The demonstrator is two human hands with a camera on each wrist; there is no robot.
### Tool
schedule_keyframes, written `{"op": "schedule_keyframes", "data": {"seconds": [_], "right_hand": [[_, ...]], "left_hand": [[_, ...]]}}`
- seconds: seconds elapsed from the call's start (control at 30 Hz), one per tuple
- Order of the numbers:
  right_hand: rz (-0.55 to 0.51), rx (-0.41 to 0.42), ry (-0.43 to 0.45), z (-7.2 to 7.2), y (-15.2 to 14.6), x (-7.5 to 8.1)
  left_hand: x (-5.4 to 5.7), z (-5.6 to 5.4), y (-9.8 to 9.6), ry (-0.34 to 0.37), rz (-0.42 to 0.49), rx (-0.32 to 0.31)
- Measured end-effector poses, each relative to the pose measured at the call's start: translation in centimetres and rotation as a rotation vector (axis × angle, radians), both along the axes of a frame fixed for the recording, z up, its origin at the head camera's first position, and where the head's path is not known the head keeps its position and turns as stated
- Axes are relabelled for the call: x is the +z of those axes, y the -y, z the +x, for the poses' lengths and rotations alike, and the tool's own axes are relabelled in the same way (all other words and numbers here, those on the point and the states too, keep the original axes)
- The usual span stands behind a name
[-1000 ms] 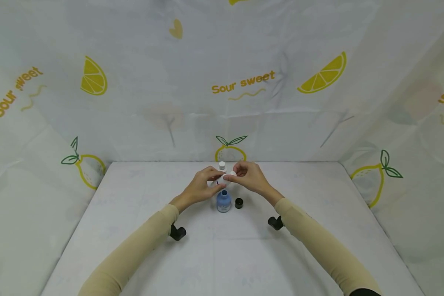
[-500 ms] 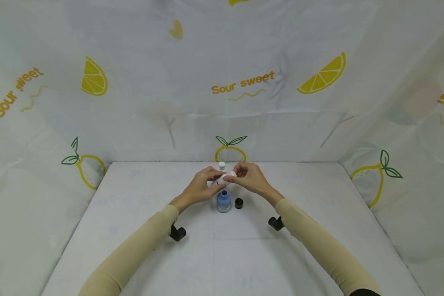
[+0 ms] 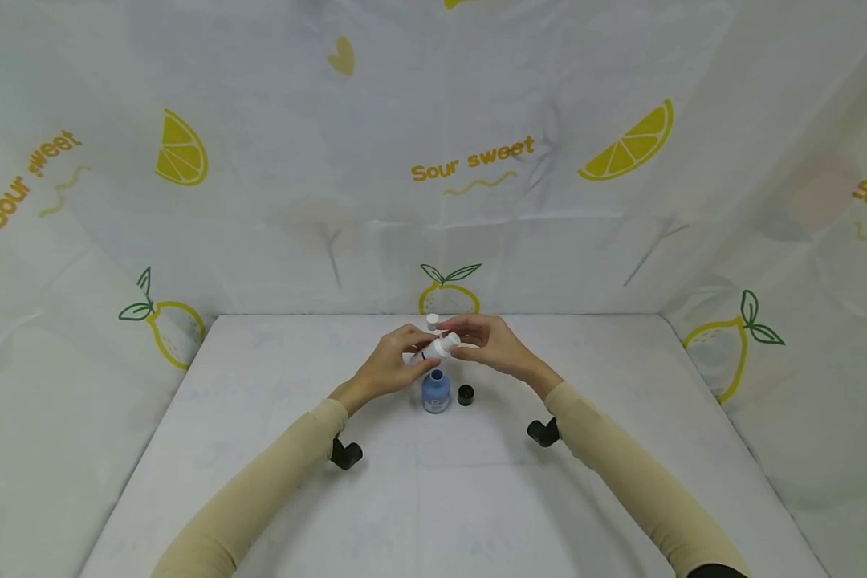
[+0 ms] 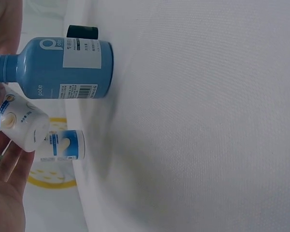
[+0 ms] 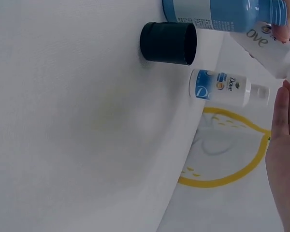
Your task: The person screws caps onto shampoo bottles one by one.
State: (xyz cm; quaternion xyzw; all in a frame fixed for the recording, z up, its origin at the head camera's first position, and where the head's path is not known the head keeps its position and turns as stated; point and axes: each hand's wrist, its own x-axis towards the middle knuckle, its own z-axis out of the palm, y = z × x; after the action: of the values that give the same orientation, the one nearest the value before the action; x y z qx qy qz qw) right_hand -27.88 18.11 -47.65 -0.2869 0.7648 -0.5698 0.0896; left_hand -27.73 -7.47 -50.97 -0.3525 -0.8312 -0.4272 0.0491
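Note:
A tilted white Dove bottle (image 3: 431,351), capped end up and to the right, is gripped by my left hand (image 3: 388,360) between thumb and fingers. My right hand (image 3: 504,347) hovers around its white cap (image 3: 451,340). Its fingers look fairly straight in the right wrist view, close to the bottle's shoulder; whether they touch it is unclear. Just in front stands an uncapped blue bottle (image 3: 436,393), its threaded neck bare. A black cap (image 3: 466,395) sits to its right on the table.
Behind the hands a second white Dove bottle (image 5: 226,88) stands upright with its cap on. The white table (image 3: 419,498) ends at a lemon-patterned curtain (image 3: 318,160) at the back and sides. A black wrist camera hangs below each forearm.
My right thumb and fingers have spread away from the white bottle's cap, so its neck and cap show more. My left hand still holds the bottle in nearly the same place.

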Motion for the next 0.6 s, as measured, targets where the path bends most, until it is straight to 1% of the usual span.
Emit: {"op": "schedule_keyframes", "data": {"seconds": [0.1, 0.23, 0.37, 0.6], "right_hand": [[-0.024, 0.033, -0.008, -0.06, -0.10, 0.02], [-0.008, 0.041, -0.035, -0.06, -0.16, 0.08], [0.036, 0.028, -0.058, -0.20, -0.13, -0.04], [0.064, -0.010, -0.076, -0.36, -0.04, -0.36]], "left_hand": [[-0.10, -0.03, 0.07, 0.011, -0.002, 0.001], [-0.23, -0.02, 0.18, 0.019, -0.010, 0.005], [-0.18, 0.01, 0.26, 0.014, -0.005, 0.001], [0.00, 0.05, 0.41, 0.020, -0.014, 0.007]]}}
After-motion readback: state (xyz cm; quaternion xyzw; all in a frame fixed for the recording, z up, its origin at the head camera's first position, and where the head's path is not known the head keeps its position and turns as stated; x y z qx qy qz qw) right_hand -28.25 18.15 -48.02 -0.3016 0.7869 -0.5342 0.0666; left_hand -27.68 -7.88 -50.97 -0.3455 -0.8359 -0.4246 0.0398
